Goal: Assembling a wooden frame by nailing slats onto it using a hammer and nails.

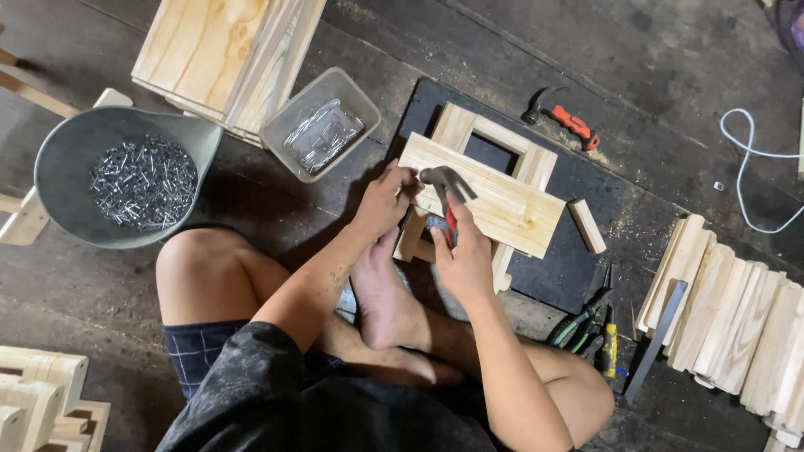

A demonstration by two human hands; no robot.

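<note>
I sit cross-legged on the floor over a small wooden frame [459, 125] that lies on a dark mat [559, 276]. A flat pale board [494, 197] rests across the frame. My left hand [383, 201] presses on the board's near left corner, fingers pinched together at its edge. My right hand [463, 255] is shut on a claw hammer [445, 182] with a red handle, its steel head just above the board close to the left fingertips. My bare foot [381, 293] sits under the frame's near edge.
A grey bowl of nails [142, 180] and a clear tub of staples [321, 134] stand at left. A second red hammer [563, 119] lies beyond the mat. Pliers and cutters [590, 326], a stack of wooden slats [737, 326], a loose block [587, 226], and plywood [226, 50] surround me.
</note>
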